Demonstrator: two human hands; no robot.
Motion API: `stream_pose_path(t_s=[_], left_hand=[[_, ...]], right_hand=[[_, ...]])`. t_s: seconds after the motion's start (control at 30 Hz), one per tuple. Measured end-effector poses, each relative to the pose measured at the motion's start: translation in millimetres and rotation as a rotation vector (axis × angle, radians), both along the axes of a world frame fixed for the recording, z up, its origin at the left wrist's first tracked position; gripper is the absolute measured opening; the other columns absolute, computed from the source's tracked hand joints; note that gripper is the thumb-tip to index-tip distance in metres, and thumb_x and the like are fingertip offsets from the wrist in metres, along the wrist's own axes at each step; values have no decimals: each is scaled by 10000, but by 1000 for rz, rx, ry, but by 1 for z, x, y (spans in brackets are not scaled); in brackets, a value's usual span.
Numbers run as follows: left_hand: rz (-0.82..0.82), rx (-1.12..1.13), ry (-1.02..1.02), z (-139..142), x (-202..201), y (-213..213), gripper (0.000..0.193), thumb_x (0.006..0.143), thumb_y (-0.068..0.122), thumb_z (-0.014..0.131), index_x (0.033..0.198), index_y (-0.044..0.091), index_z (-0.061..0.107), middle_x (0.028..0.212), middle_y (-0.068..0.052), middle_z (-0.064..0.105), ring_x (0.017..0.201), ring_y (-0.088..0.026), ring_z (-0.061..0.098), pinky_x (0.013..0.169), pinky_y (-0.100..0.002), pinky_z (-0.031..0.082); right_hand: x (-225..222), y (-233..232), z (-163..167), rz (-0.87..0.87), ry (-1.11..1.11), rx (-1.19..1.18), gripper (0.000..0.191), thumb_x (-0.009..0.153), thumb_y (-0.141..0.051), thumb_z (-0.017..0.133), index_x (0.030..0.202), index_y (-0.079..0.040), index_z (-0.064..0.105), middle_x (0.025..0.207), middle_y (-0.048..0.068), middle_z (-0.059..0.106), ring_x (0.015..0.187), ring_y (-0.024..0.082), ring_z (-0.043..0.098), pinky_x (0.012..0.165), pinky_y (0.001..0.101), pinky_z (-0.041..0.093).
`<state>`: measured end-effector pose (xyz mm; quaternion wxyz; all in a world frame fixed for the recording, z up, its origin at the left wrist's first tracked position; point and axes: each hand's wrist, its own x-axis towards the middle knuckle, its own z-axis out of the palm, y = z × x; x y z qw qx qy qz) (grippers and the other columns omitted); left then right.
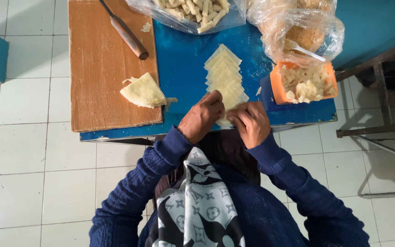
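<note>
A row of overlapping pale square wrappers (224, 75) lies on the blue table (184, 59). My left hand (202, 116) and my right hand (251, 121) meet at the near end of that row, by the table's front edge. Both pinch the nearest wrapper (228, 106), which is mostly hidden under my fingers. Whether it is folded or rolled cannot be told.
A wooden board (97, 68) at the left carries a folded stack of wrappers (143, 91) and a wood-handled knife (126, 33). An orange tub of white filling (303, 84), a bag of crumbs with a white spoon (305, 39) and a bag of finished rolls (193, 11) stand behind. Metal frame at right.
</note>
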<state>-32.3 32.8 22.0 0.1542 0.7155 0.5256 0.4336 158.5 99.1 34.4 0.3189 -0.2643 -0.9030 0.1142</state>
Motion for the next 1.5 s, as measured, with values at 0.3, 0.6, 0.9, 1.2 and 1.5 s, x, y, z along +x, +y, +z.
stream_pose_path(t_s=[0.3, 0.6, 0.9, 1.2, 1.5], left_hand=[[25, -33, -67, 6, 2, -7, 183, 895, 17, 674, 1055, -2, 588, 1071, -111, 519, 1016, -319, 594, 816, -393, 533], [150, 3, 59, 6, 12, -11, 153, 915, 20, 649, 1058, 51, 608, 1088, -106, 512, 1057, -313, 615, 827, -401, 540], [231, 92, 297, -10, 28, -40, 378, 962, 162, 647, 1311, 19, 618, 1331, -143, 581, 1185, -305, 585, 952, -394, 533], [302, 118, 435, -18, 37, -49, 472, 978, 282, 659, 1392, 66, 593, 1362, -104, 583, 1326, -282, 532, 1084, -402, 475], [295, 95, 442, -17, 39, -48, 503, 997, 279, 641, 1445, 77, 534, 1390, -97, 546, 1341, -267, 515, 1095, -385, 465]], right_hand=[[0, -6, -3, -5, -31, 140, 175, 886, -67, 793, 1049, -79, 730, 1028, 60, 646, 944, 286, 599, 828, 401, 497], [13, -19, -6, -78, -123, 272, 441, 845, 12, 697, 1261, -136, 710, 1188, 37, 659, 1006, 270, 579, 876, 437, 446], [4, 1, 5, -140, -222, 224, 612, 828, 21, 665, 1361, -278, 702, 1238, 1, 585, 1044, 270, 523, 873, 440, 389], [-11, 23, 5, 14, -90, 53, 511, 866, -123, 800, 1351, -202, 662, 1039, -43, 694, 1014, 224, 591, 870, 411, 420], [-29, 91, 58, 32, -115, -203, 441, 984, -166, 728, 1403, -119, 600, 942, 38, 738, 808, 202, 712, 739, 348, 549]])
